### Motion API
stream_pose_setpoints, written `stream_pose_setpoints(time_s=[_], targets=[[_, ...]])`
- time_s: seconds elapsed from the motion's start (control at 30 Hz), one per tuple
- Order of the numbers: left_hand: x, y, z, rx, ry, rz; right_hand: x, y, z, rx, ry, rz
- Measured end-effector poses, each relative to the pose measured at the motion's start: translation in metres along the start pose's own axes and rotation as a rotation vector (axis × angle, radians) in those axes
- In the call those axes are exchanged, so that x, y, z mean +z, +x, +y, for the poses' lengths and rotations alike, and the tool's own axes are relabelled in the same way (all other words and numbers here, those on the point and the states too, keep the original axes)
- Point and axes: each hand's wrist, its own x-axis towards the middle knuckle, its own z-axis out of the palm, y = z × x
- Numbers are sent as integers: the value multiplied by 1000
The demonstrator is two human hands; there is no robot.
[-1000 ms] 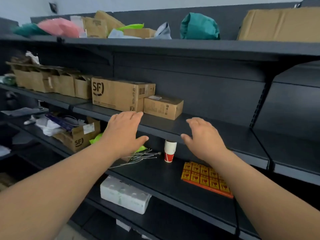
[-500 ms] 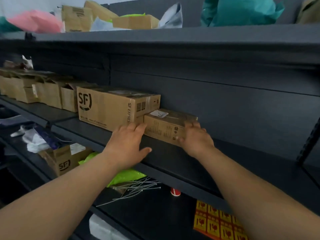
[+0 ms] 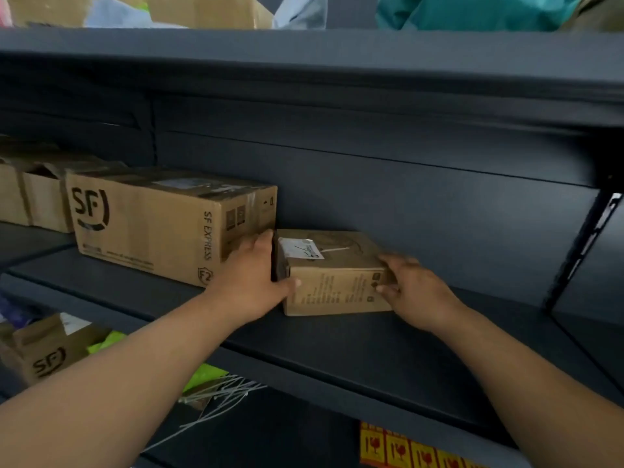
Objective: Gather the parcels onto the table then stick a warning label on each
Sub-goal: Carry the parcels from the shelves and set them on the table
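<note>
Our left hand [image 3: 251, 285] grips the small parcel [image 3: 334, 282] with its fingers wedged in the narrow gap beside the big SF box [image 3: 152, 224] and its thumb on the front face. Our right hand [image 3: 415, 292] curls round the opposite end, so the parcel sits clamped between our fingertips on the shelf [image 3: 337, 352]. We should squeeze evenly and draw it straight toward us, keeping our left knuckles from dragging the SF box along.

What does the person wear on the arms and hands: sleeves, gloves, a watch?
Nothing that shows. The left forearm and the right forearm are bare up to the picture's edge, with no sleeve in view. The left hand and the right hand have no gloves, and neither wrist carries a watch or band.
</note>
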Motion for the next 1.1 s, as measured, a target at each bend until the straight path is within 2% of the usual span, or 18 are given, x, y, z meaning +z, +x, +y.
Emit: stream_pose_setpoints(time_s=[0.17,0.27,0.43,0.7,1.1], targets=[[27,-1,19,-169,-448,-212,-3,0,2,164,351,-21],[37,-4,29,-198,-489,-166,1,1,-3,228,572,6],[36,-22,45,-221,-532,-49,-6,-21,3,211,592,89],[11,-81,108,-74,-624,-6,-59,-115,11,180,603,299],[-27,-242,201,121,-718,-107,-118,-332,3,317,436,492]])
